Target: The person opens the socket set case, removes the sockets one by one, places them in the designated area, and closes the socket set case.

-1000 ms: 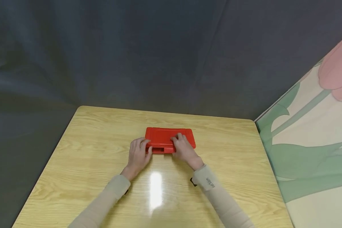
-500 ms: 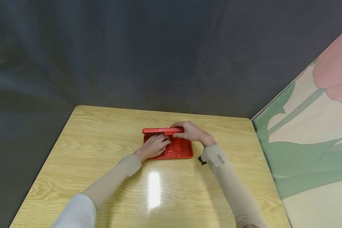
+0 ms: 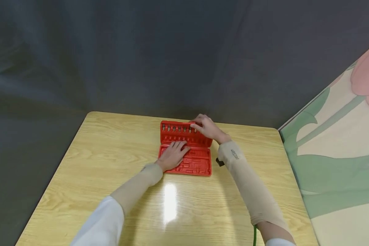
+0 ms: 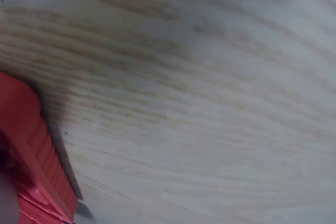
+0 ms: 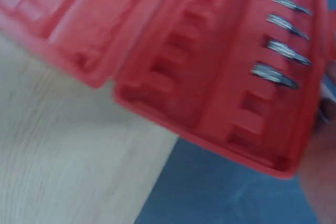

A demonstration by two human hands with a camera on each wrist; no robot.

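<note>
An open red plastic tool case (image 3: 194,164) lies on the wooden table (image 3: 110,153). Its lid (image 3: 184,137) stands tilted back, with a row of small metal bits (image 3: 178,128) along its top. My left hand (image 3: 175,150) rests flat on the left part of the base. My right hand (image 3: 200,125) grips the lid's top right edge. The right wrist view shows the lid's inside (image 5: 210,72) and several bits (image 5: 283,51) close up and blurred. In the left wrist view only a corner of the case (image 4: 31,150) and bare wood show.
A dark grey curtain (image 3: 141,51) hangs behind the table's far edge. A panel with a flower pattern (image 3: 341,136) stands along the right side. A glare spot (image 3: 169,201) lies on the wood near me.
The case was closed a second ago. My right hand has lifted the lid up and back, showing the bits, while my left hand moved onto the base.
</note>
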